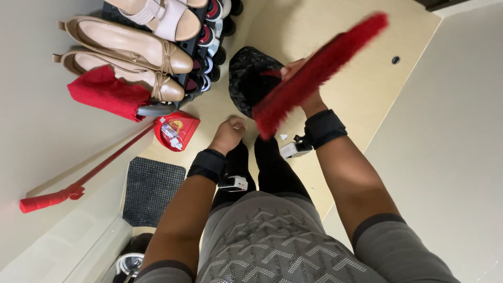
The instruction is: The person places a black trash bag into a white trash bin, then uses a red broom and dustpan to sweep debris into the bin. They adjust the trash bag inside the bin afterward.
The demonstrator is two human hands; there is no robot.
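My right hand grips a long red brush head and holds it slanted over a black plastic bag on the floor. The bristles are blurred and their lower end hangs near my left hand. That hand is closed in a fist just beside the brush's lower tip, and I see nothing in it. Both wrists wear black bands with small white devices. My legs in black leggings stand right below the bag.
A red dustpan with scraps in it and a long red handle leans at the left wall. A shoe rack holds beige flats and sandals, with a red cloth beside it. A dark mat lies lower left. White scraps dot the floor.
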